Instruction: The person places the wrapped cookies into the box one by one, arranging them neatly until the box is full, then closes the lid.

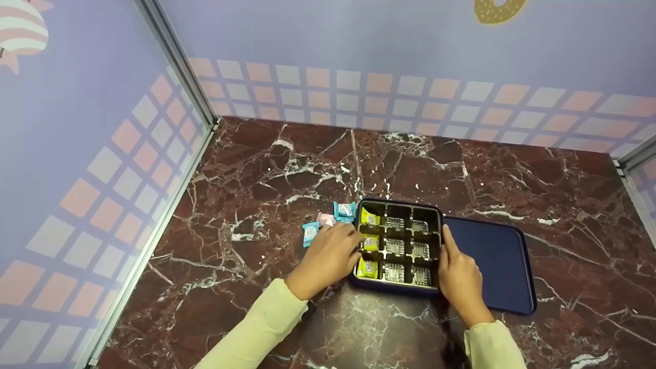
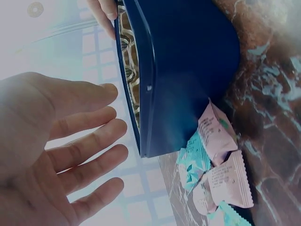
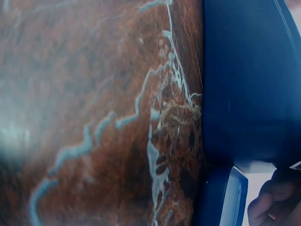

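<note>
Navy box [image 1: 400, 288] between both hands: left hand [image 1: 330, 256] at nine o'clock, fingers spread, holding nothing; right hand [image 1: 459, 279] touching at four, grip unclear. Wrapped sweets [image 1: 326, 220] lie towards ten, lid [image 1: 492, 266] at three, on marble table [image 1: 287, 174].

Head: we look forward and down from above, farthest back, over box [image 1: 397, 288] and tabletop [image 1: 277, 205]. Left wrist: we sit close, rolled sideways, facing the box's side and wrapped sweets [image 2: 230, 183], shared with head. Right wrist: close, rolled, along tabletop and box wall.
</note>
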Demonstrator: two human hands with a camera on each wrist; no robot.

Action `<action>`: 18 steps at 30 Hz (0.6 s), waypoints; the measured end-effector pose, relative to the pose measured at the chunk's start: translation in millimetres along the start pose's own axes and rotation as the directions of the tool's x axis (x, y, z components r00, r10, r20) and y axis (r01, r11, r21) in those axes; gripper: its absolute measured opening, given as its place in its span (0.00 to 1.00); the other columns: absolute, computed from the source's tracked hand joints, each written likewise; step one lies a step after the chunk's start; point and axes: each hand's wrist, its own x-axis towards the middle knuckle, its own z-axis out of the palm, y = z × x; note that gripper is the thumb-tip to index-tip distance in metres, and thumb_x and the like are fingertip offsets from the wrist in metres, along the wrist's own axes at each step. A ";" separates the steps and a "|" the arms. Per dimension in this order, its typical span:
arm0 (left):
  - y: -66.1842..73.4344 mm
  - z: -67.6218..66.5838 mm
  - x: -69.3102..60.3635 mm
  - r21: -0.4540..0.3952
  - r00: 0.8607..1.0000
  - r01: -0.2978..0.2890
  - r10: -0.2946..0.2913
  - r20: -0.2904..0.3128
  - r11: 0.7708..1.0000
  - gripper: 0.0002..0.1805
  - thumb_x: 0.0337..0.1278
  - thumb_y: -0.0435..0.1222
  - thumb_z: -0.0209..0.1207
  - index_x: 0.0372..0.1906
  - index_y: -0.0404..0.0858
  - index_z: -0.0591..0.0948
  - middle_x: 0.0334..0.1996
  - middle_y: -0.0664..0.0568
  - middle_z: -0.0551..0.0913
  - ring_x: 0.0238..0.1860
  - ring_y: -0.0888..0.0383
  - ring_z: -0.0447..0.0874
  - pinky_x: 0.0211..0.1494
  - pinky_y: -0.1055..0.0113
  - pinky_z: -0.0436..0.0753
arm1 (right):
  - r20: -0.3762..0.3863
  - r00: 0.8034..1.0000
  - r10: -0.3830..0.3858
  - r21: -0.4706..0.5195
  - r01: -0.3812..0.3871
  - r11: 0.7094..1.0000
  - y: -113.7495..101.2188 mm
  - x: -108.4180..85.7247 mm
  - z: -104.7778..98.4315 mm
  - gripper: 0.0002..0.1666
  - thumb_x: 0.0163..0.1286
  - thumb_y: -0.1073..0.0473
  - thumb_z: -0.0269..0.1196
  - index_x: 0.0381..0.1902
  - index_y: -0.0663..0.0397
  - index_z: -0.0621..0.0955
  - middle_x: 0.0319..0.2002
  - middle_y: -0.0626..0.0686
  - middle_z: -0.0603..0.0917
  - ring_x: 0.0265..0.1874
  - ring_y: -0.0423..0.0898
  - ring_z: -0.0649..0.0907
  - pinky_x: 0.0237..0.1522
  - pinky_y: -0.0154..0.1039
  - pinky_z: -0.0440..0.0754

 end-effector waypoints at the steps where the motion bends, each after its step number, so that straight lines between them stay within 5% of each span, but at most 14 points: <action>1: -1.0 -0.2 -0.2 -0.003 1.000 0.003 -0.003 -0.001 1.000 0.12 0.52 0.41 0.66 0.43 0.44 0.84 0.39 0.54 0.83 0.42 0.55 0.80 0.43 0.62 0.77 | 0.000 1.000 -0.001 -0.001 0.001 1.000 0.0 0.1 -0.1 0.28 0.77 0.54 0.45 0.73 0.44 0.62 0.40 0.73 0.83 0.34 0.72 0.82 0.31 0.65 0.76; 9: -10.2 -3.1 -1.8 -0.015 0.999 0.033 -0.033 -0.003 0.999 0.15 0.50 0.41 0.67 0.44 0.42 0.84 0.43 0.52 0.84 0.45 0.54 0.81 0.53 0.58 0.79 | 0.010 1.000 0.003 -0.006 -0.003 1.000 -1.0 0.3 -0.9 0.28 0.78 0.54 0.44 0.74 0.43 0.61 0.41 0.73 0.83 0.35 0.72 0.82 0.32 0.66 0.76; 18: -22.8 -4.5 -7.8 0.009 0.998 0.055 -0.055 -0.029 0.998 0.17 0.47 0.41 0.70 0.43 0.41 0.83 0.39 0.52 0.83 0.41 0.54 0.80 0.43 0.59 0.80 | -0.001 1.000 -0.001 -0.001 0.001 1.000 -1.4 0.1 -1.6 0.28 0.77 0.55 0.44 0.74 0.44 0.62 0.40 0.73 0.83 0.34 0.72 0.82 0.31 0.65 0.76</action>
